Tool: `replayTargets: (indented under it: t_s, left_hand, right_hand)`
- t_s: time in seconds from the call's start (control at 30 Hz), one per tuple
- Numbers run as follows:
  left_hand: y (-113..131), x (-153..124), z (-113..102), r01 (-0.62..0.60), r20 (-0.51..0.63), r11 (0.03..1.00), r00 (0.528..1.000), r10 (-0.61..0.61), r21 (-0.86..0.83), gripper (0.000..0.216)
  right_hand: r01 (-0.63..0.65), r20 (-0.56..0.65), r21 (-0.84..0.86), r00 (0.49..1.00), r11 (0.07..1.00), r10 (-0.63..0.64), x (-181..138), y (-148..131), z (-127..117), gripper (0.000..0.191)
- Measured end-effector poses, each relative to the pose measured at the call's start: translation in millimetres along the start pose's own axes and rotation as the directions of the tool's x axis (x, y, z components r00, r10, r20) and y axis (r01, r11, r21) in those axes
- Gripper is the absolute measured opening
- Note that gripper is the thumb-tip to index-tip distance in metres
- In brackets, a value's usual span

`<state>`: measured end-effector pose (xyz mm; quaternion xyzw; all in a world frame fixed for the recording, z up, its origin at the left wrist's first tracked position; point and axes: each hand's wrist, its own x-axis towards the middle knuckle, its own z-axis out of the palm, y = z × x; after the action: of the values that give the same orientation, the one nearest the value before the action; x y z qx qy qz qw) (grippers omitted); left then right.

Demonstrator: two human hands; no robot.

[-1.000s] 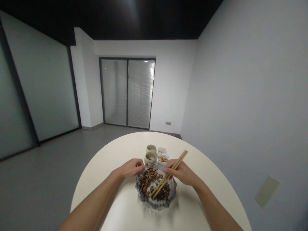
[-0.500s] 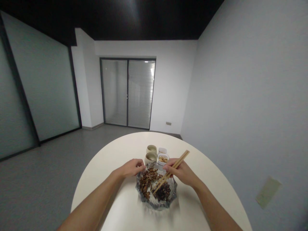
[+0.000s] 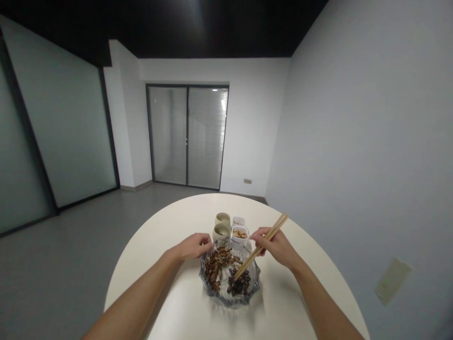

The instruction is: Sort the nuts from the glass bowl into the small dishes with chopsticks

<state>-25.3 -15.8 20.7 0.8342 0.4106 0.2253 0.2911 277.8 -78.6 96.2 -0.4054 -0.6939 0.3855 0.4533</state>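
Note:
A scalloped clear glass bowl stands near the middle of the round table. Long reddish-brown pieces lie along its left and back side, and dark, shiny bean-like pieces are heaped at its right front. My left hand is curled with thumb and fingers at the bowl's back left rim. In my right hand, above the right rim, is a pair of wooden chopsticks. Their tips reach down to the dark pieces; whether they pinch one I cannot tell.
Behind the bowl are two beige cups, one behind the other. To their right stand two small white containers, the nearer white container holding pale tan pieces. The white table has a wall on its right.
My right hand has shifted a little to the right, and the chopstick tips have moved right and slightly up, from the bowl's middle onto the dark pieces. My left hand stays at the rim.

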Motion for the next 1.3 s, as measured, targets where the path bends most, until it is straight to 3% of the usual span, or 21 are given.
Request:
replayTargets:
  t_s: [0.27,0.47,0.7,0.8,1.1,1.3]
  left_hand:
    - [0,-2,-2,-0.012,-0.007,1.000,1.000,0.012,0.003,0.040]
    - [-4,-1,-1,-0.017,-0.006,1.000,1.000,0.017,-0.006,0.042]
    - [-4,0,0,-0.014,-0.005,1.000,1.000,0.014,-0.002,0.040]
    - [-2,-1,0,-0.018,-0.008,1.000,1.000,0.017,-0.011,0.039]
    - [-2,-1,0,-0.015,-0.008,1.000,1.000,0.015,0.009,0.041]
    - [-2,1,2,-0.020,-0.002,1.000,1.000,0.020,-0.017,0.040]
  right_hand:
    - [0.009,0.023,-0.058,1.000,0.998,-0.008,-1,5,-13,0.031]
    - [0.003,-0.009,-0.023,1.000,1.000,-0.003,1,8,-14,0.037]
    - [-0.097,0.137,-0.101,0.984,0.990,0.110,-6,-2,-10,0.035]
    - [-0.121,0.145,-0.136,0.979,0.983,0.140,-7,-2,-9,0.041]
    - [-0.041,0.019,-0.131,0.999,0.990,0.044,-5,-2,-9,0.048]
    - [-0.009,0.059,-0.122,0.998,0.992,0.016,-3,8,-7,0.045]
